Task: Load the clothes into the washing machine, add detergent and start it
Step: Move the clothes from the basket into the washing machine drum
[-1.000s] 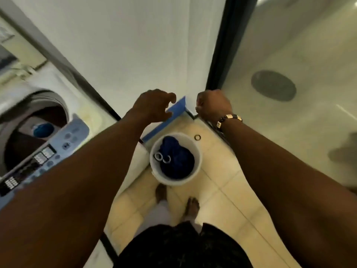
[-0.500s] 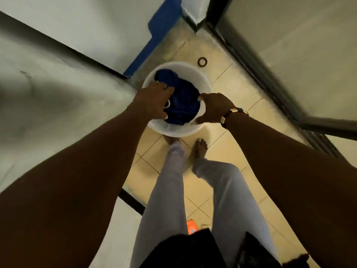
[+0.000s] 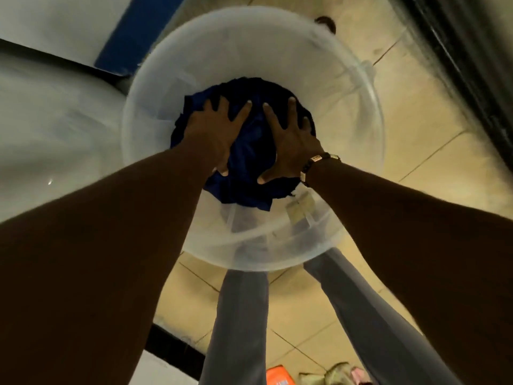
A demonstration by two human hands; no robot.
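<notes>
Clothes: dark blue bundle of clothes, wadded at the bottom of the bucket, dead centre of the view, a loose corner trailing out toward the near wall.
Left hand: left hand down on the left side of the bundle, fingers spread wide over the cloth, thumb tucked into a fold. Pressing and starting to gather, I'd say, not closed round it yet.
Right hand: right hand on the right side of the bundle, fingers fanned just the same, palm flat on the fabric, a bracelet at the wrist. Open hand on cloth, no real grasp.
Bucket: translucent white bucket, round, standing on the floor; both arms go in over its near rim.
Around the bucket: tiled floor beneath it; the person's legs in grey trousers just this side of it; a small dark ring on the floor beyond its far rim; an orange item well behind, by the feet.
Washing machine: not in view from here, cannot tell where it sits.
Step in hand: scooping the load out, still early in the job.
How to do it well: curl both sets of fingers under the bundle from opposite sides, catch that trailing corner, squeeze inward, then lift straight up so nothing drags on the rim or drops.
</notes>
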